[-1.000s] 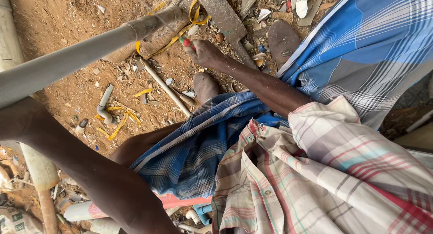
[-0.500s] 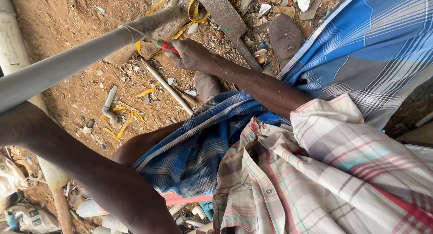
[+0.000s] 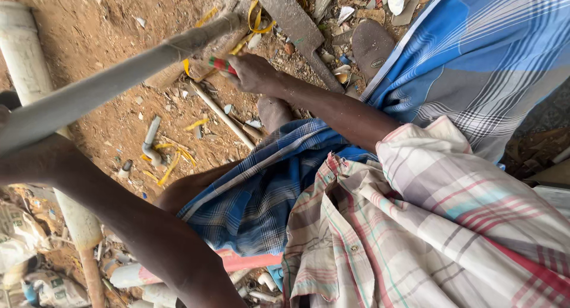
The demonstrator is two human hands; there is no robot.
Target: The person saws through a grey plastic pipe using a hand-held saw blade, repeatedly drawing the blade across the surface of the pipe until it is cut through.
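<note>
A long grey pipe (image 3: pixel 119 82) runs slantwise from the left edge up to the top middle, held above the dirt ground. My right hand (image 3: pixel 256 74) is at the pipe's far end, shut on a small red-and-green striped stick-like tool (image 3: pixel 218 64) whose tip touches the pipe. My left arm reaches across the lower left. My left hand (image 3: pixel 8 101) is mostly cut off at the left edge, with dark fingers wrapped over the pipe. My checked shirt and blue plaid cloth fill the right side.
A thick white pipe (image 3: pixel 27 70) stands at the left. Yellow strips (image 3: pixel 172 162), a short pipe elbow (image 3: pixel 151 143), a thin rod (image 3: pixel 222 115) and a grey plank (image 3: pixel 297 26) lie on the dirt. A sandal (image 3: pixel 371 47) lies at the top, with pipe offcuts and rubbish at the bottom left.
My right hand has slid left and down with the striped tool, from beside the yellow strips onto the pipe's end. The pipe has shifted slightly in the view.
</note>
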